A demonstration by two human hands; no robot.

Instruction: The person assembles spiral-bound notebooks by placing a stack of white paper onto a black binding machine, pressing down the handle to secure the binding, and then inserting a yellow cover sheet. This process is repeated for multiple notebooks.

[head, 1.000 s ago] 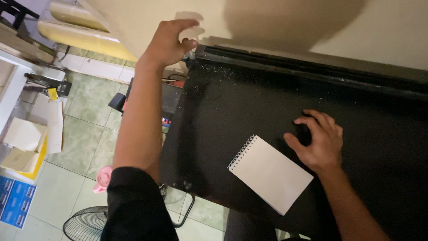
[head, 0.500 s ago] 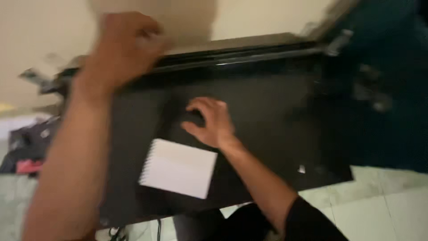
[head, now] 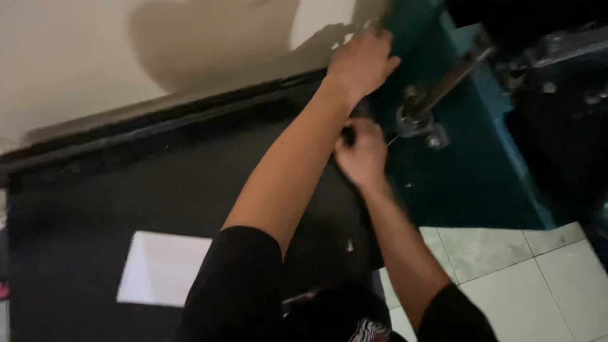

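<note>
Looking down from the head camera, the view now turns far to the right compared with one second ago. Before, the left hand was high at the far edge of the black surface, near the wall, and the right hand lay on the surface next to the white notepad. Now both hands are away from that spot and are together at a dark green door beside the surface. So the work is now at the door handle and not at the notepad.

The left hand (head: 362,62) reaches across, over the right arm, and lies on the upper part of the green door (head: 465,171), near its edge. Its fingers are close together and curved against the door; I cannot tell if they hook around the edge or only press on it.

The right hand (head: 362,155) is lower, just beside the round base of the metal door handle (head: 443,88). Its fingers are closed into a loose fist. A small dark object shows at the top of the fist, and a thin bright line goes from the hand toward the handle base; both are blurred, so I cannot say what they are.

The white notepad (head: 163,267) lies flat on the black surface (head: 126,183), well apart from both hands, at the lower left. Pale floor tiles (head: 506,259) show below the door, at the lower right.
</note>
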